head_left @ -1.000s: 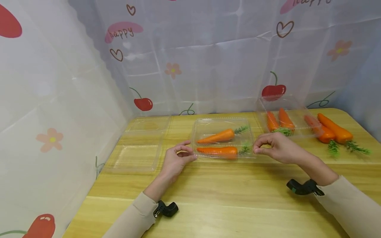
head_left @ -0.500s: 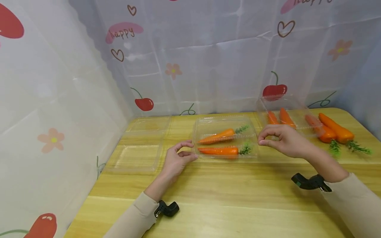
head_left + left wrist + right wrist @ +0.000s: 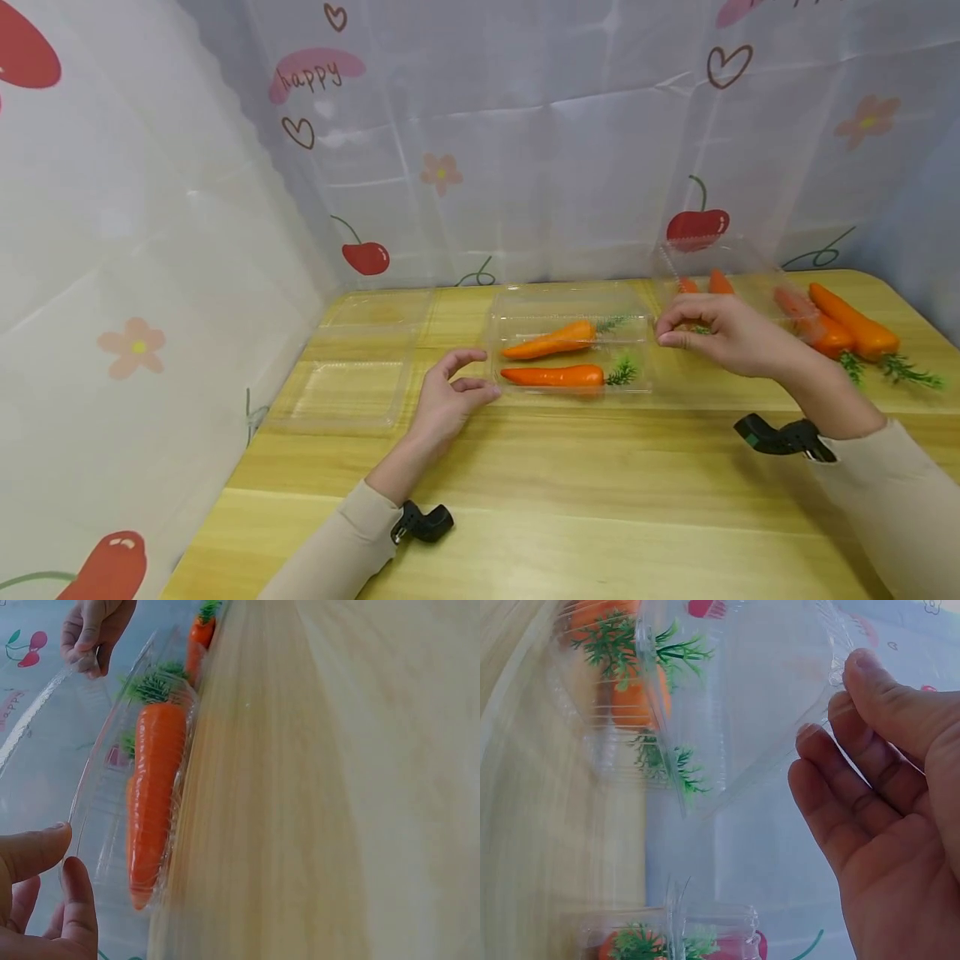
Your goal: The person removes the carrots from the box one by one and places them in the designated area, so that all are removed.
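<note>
A clear plastic clamshell box point(image 3: 570, 390) holds two carrots with green tops, the front carrot point(image 3: 553, 377) and the rear carrot point(image 3: 557, 340). Its lid point(image 3: 562, 304) stands partly raised toward the back. My right hand point(image 3: 731, 329) pinches the lid's right edge between thumb and fingertips, seen close up in the right wrist view. At the box's front left corner is my left hand point(image 3: 442, 400); in the left wrist view its thumb and a finger lie on either side of the rim point(image 3: 69, 844), holding it.
Left on the wooden table point(image 3: 540, 500) lies an opened clear box point(image 3: 345, 392). Behind my right hand stands another clear box point(image 3: 738, 254) with carrots, partly hidden by the hand. Two loose carrots point(image 3: 855, 321) lie at the far right. A printed curtain point(image 3: 555, 167) closes off the back.
My right hand has moved up and back with the lid's edge, and the lid has tilted up off the carrots. The left hand has stayed at the corner, its fingers slightly more spread.
</note>
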A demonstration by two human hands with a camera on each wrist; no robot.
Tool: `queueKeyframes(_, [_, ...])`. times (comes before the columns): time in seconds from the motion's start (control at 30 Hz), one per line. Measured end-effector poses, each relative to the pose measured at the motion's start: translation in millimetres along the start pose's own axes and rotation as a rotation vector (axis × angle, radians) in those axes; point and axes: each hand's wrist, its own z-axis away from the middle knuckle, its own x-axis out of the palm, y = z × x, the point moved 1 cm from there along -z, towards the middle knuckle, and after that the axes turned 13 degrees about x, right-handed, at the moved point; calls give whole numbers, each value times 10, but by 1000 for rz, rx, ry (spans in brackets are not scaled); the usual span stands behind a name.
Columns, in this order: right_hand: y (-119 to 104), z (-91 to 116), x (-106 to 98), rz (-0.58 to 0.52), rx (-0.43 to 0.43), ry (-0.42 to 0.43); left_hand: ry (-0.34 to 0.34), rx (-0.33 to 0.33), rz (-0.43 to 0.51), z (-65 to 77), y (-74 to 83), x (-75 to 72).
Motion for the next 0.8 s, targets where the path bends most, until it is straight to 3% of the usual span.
queueKeyframes(0.23, [-43, -116, -26, -53, 43, 76, -17, -8, 38, -10, -2, 7])
queueKeyframes(0.53, [-88, -193, -47, -150, 211, 145, -25, -14, -26, -15, -8, 9])
queueKeyframes(0.8, [-70, -323, -34, -217, 278, 219, -12, -13, -20, -13, 1, 1])
